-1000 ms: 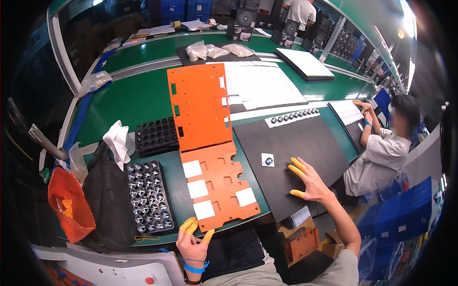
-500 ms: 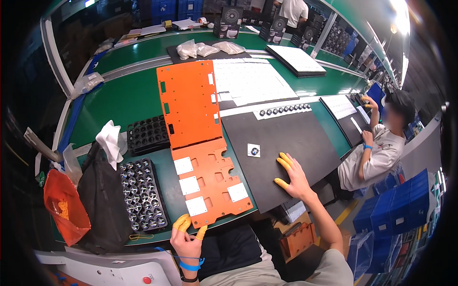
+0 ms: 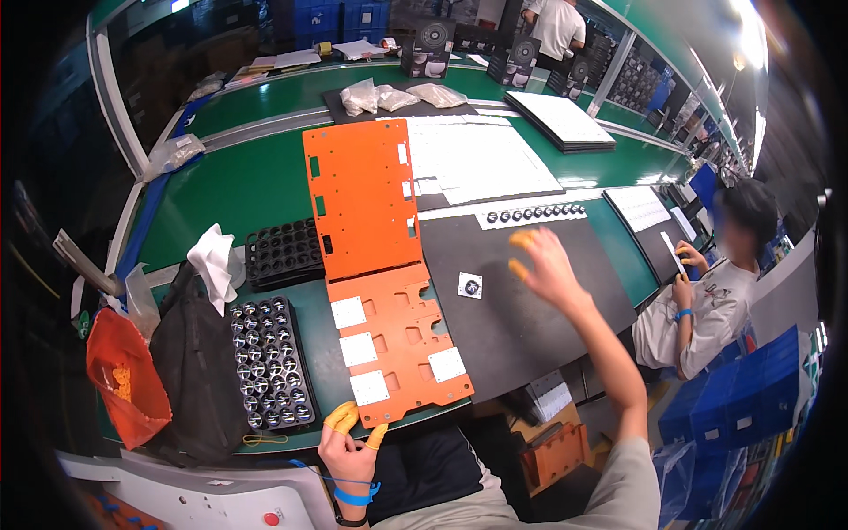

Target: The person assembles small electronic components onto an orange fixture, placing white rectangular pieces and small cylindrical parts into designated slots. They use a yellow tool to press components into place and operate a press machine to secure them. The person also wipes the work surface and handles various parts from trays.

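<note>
An orange hinged fixture lies unfolded, its upper panel laid back. Several white square pieces sit on its lower half. My left hand, in yellow finger cots, has its fingers and thumb around the fixture's near left corner. Over the black mat my right hand reaches forward with fingers apart, holding nothing. Left of it on the mat lies a white square plate with a round black lens part. Beyond the fingers, a row of black round parts lies on a white strip.
A black tray of shiny round parts stands left of the fixture, with another black tray behind. An orange bag sits far left. White sheets lie beyond the mat. At right, a co-worker handles a white strip.
My right hand has moved forward over the mat toward the row of round parts. My left hand stays at the fixture's corner. The co-worker has picked up a white strip.
</note>
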The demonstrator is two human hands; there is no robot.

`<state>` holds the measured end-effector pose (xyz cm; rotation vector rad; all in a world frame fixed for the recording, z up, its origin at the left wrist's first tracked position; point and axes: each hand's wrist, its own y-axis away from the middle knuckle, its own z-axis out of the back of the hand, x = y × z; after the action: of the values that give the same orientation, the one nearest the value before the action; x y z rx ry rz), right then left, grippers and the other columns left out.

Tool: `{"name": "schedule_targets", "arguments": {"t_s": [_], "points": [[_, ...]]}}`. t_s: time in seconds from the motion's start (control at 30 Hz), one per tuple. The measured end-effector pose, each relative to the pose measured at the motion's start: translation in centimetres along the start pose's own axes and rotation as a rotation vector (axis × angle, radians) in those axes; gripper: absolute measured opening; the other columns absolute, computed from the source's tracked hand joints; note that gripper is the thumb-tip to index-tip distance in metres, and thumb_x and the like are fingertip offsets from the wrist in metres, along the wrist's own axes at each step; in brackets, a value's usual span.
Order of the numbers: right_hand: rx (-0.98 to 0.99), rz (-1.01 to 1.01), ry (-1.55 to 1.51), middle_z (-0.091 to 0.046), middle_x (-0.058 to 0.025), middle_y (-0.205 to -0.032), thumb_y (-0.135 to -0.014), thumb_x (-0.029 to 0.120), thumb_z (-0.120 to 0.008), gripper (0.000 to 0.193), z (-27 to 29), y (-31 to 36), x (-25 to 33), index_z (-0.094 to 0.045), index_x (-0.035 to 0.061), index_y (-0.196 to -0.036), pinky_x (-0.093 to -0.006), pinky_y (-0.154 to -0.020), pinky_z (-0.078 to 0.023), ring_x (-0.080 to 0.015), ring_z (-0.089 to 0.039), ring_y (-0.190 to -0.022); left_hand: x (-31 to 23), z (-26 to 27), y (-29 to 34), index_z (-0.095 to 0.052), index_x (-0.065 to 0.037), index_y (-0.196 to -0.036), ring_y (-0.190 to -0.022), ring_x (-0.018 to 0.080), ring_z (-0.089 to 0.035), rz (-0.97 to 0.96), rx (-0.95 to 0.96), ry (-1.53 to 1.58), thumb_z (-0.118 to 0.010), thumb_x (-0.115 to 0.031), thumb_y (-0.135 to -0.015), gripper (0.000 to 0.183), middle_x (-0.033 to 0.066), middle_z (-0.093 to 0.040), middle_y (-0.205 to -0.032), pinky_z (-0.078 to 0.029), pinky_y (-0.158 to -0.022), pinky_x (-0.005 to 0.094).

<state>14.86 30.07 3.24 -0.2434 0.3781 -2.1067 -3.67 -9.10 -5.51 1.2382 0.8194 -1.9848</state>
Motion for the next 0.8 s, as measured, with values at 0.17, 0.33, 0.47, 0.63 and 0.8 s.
{"name": "schedule_targets", "arguments": {"t_s": [0.17, 0.33, 0.47, 0.63, 0.8], "points": [[0.089, 0.139, 0.022, -0.062, -0.0134, -0.119, -0.073, 0.003, -0.067, 0.051, -3.1, -6.9, -5.1, -0.057, 0.0041, -0.123, -0.0470, -0.108, -0.039, -0.0314, -0.057, -0.115, -0.2, 0.0, -0.1, -0.071, 0.003, -0.104, -0.052, 0.0030, -0.039, -0.008, -0.007, 0.010, -0.092, -0.013, -0.065, 0.047, 0.0080, -0.066, -0.111, -0.038, -0.044, 0.0171], [0.239, 0.163, 0.215, -0.062, -0.0127, -0.117, -0.065, -0.001, -0.069, 0.066, -5.9, -9.6, -6.3, -0.055, 0.0015, -0.129, -0.0441, -0.108, -0.039, -0.0291, -0.055, -0.120, -0.1, -0.1, 0.0, -0.071, 0.003, -0.104, -0.052, 0.0032, -0.042, -0.003, -0.010, 0.026, -0.092, -0.012, -0.065, 0.047, 0.0087, -0.066, -0.112, -0.040, -0.044, 0.0174], [0.249, 0.218, 0.177, -0.065, -0.0124, -0.104, -0.065, 0.002, -0.067, 0.052, -7.1, -10.4, -6.4, -0.061, 0.0034, -0.117, -0.0420, -0.100, -0.043, -0.0295, -0.060, -0.110, 0.0, -0.1, 0.0, -0.071, 0.003, -0.104, -0.052, 0.0033, -0.043, -0.003, -0.003, 0.021, -0.091, -0.011, -0.065, 0.046, 0.0091, -0.066, -0.112, -0.042, -0.045, 0.0176], [0.259, 0.205, 0.175, -0.065, -0.0116, -0.097, -0.063, 0.002, -0.067, 0.037, -7.6, -10.4, -6.3, -0.066, 0.0045, -0.099, -0.0399, -0.096, -0.045, -0.0299, -0.060, -0.104, 0.0, 0.1, 0.0, -0.071, 0.002, -0.105, -0.052, 0.0036, -0.043, 0.004, 0.008, 0.014, -0.091, -0.012, -0.066, 0.046, 0.0091, -0.066, -0.112, -0.042, -0.045, 0.0176], [0.214, 0.207, 0.176, -0.065, -0.0121, -0.097, -0.063, 0.000, -0.062, 0.038, -7.9, -10.0, -6.9, -0.067, 0.0026, -0.101, -0.0397, -0.096, -0.044, -0.0314, -0.060, -0.102, -0.5, 0.1, -0.2, -0.071, 0.003, -0.106, -0.054, 0.0035, -0.045, 0.002, 0.022, 0.015, -0.090, -0.011, -0.067, 0.045, 0.0087, -0.066, -0.112, -0.041, -0.045, 0.0173]]}}
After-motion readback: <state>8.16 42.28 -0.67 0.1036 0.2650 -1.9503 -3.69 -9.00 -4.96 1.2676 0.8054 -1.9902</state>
